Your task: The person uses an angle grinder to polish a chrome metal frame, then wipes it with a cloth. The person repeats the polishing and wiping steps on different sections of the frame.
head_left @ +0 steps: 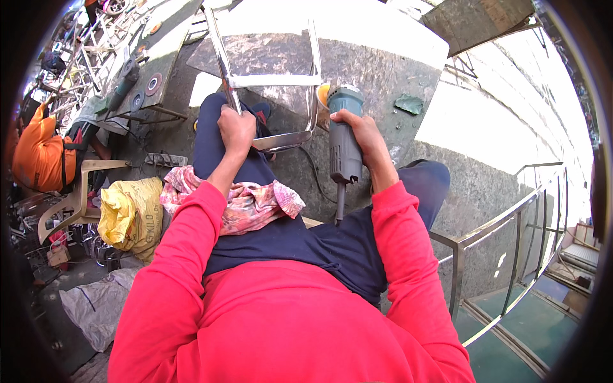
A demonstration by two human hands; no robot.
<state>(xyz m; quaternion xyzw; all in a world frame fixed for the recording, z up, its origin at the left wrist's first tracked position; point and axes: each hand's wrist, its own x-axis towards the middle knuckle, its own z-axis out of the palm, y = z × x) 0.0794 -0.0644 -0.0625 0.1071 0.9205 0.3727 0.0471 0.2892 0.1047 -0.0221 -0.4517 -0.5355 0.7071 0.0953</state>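
My left hand (pixel 238 129) is closed around the lower left tube of a shiny tubular metal frame (pixel 274 80), which has crossbars between its two long sides. In my right hand (pixel 364 137) is an angle grinder (pixel 345 137) with a grey body and a teal head, its cord end pointing toward me. A yellow-orange disc (pixel 324 96) on the grinder sits right beside the frame's right tube; whether they touch I cannot tell. A pink patterned cloth (pixel 255 205) lies over my left thigh, under my left forearm.
A low bench (pixel 163 60) at the left bears another grinder (pixel 124 83) and several discs. Nearby are a yellow sack (pixel 134 214), a tan plastic chair (pixel 80 198) and a person in orange (pixel 45 153). A metal railing (pixel 458 268) stands at right; a dark green piece (pixel 408 104) lies ahead.
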